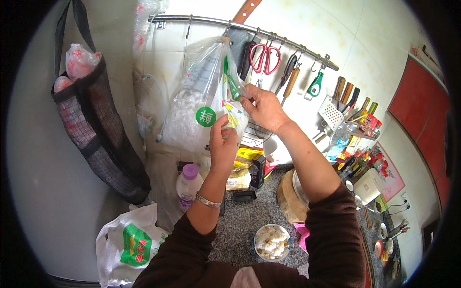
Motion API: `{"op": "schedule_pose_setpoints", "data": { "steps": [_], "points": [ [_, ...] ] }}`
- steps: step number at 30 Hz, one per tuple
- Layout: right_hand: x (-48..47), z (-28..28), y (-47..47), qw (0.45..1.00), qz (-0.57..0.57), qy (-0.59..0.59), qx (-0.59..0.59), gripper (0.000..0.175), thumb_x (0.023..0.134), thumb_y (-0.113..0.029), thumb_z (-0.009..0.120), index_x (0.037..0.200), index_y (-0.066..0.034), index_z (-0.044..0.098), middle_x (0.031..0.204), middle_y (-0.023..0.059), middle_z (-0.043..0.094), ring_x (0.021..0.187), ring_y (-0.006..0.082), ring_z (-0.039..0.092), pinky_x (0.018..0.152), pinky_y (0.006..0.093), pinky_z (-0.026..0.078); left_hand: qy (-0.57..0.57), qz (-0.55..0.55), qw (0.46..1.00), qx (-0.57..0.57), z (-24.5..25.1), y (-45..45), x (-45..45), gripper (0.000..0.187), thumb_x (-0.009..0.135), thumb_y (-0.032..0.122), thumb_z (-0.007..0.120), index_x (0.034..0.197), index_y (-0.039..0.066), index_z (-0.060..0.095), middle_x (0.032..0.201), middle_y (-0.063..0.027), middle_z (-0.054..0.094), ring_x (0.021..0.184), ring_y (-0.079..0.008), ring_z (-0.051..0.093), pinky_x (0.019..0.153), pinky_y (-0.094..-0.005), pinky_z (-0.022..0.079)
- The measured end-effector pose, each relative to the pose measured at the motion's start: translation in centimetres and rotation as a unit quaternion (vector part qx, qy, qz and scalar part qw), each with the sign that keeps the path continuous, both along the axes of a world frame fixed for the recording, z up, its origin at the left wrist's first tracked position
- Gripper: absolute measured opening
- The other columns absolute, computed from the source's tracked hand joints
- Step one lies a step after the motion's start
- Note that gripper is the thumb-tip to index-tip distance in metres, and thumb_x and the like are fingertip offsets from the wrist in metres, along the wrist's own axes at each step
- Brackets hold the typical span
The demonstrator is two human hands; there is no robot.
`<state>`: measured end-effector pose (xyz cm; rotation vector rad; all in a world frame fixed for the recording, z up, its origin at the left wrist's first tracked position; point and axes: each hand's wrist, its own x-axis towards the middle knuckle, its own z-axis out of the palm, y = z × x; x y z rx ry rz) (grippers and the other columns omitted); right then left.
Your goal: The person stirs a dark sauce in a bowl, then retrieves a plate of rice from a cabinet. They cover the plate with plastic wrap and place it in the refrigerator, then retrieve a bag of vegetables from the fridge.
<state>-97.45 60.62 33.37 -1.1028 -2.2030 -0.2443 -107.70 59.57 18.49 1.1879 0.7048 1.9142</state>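
Note:
A clear plastic bag (pixel 183 115) stuffed with thin plastic hangs from a hook on the metal wall rail (pixel 212 19). My right hand (pixel 263 108) pinches the edge of the printed plastic on the bag's right side between thumb and fingers. Lower down, my left hand (pixel 223 144) is at the front of the bag, fingers curled; whether it grips any plastic cannot be told. Red-handled scissors (pixel 265 59) and several knives hang on hooks just right of the bag. On the granite counter (pixel 230 226) below, a bowl of rice (pixel 272 242) stands between my forearms.
A black mesh holder (pixel 104 133) with plastic bags hangs at the left, above a white bag (pixel 133 244). A purple-capped bottle (pixel 189 183) stands beside my left forearm. A round wooden chopping board (pixel 291 198) lies by my right arm. A utensil rack (pixel 335 115) is on the wall.

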Motion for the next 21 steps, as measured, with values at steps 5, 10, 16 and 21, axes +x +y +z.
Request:
{"op": "schedule_pose_setpoints", "data": {
  "steps": [5, 10, 16, 21],
  "points": [
    [-0.3, 0.3, 1.0, 0.996, -0.073, -0.046, -0.021, 0.033, 0.084, -0.034, 0.068, 0.093, -0.0027, 0.063, 0.075, 0.0192, 0.063, 0.074, 0.0372, 0.063, 0.066, 0.0409, 0.049, 0.010, 0.006, 1.000, -0.006, -0.2, 0.6, -0.2, 0.038, 0.091, 0.002, 0.051, 0.129, 0.005, 0.049, 0.126, -0.0108, 0.051, 0.102, -0.0155, 0.055, 0.081, -0.0286, 0.052],
    [-0.9, 0.5, 2.5, 0.984, -0.078, 0.002, -0.160, 0.041, 0.080, -0.040, 0.073, 0.098, -0.0033, 0.070, 0.078, 0.0151, 0.066, 0.072, 0.0248, 0.063, 0.069, 0.0348, 0.049, 0.013, 0.014, 1.000, -0.022, -0.4, 0.9, -0.2, 0.036, 0.091, 0.003, 0.052, 0.128, 0.005, 0.049, 0.125, -0.0092, 0.052, 0.100, -0.0152, 0.055, 0.081, -0.0278, 0.051],
    [-2.8, -0.9, 4.8, 0.978, -0.005, 0.013, -0.209, 0.044, 0.081, -0.046, 0.068, 0.096, -0.0043, 0.069, 0.088, 0.0174, 0.067, 0.083, 0.0347, 0.064, 0.075, 0.0394, 0.050, -0.046, -0.012, 0.997, -0.065, 0.1, 0.9, -0.5, 0.036, 0.090, 0.002, 0.052, 0.126, 0.006, 0.050, 0.122, -0.0082, 0.052, 0.098, -0.0146, 0.055, 0.081, -0.0274, 0.051],
    [-4.8, 0.0, 5.4, 0.979, -0.131, -0.055, -0.146, 0.058, 0.086, -0.057, 0.057, 0.098, -0.0010, 0.067, 0.096, 0.0217, 0.066, 0.094, 0.0377, 0.063, 0.083, 0.0426, 0.050, -0.104, -0.037, 0.992, -0.059, -0.4, 1.4, -0.6, 0.041, 0.086, -0.001, 0.054, 0.126, 0.006, 0.050, 0.117, -0.0085, 0.053, 0.092, -0.0135, 0.056, 0.075, -0.0280, 0.054]
  ]
}}
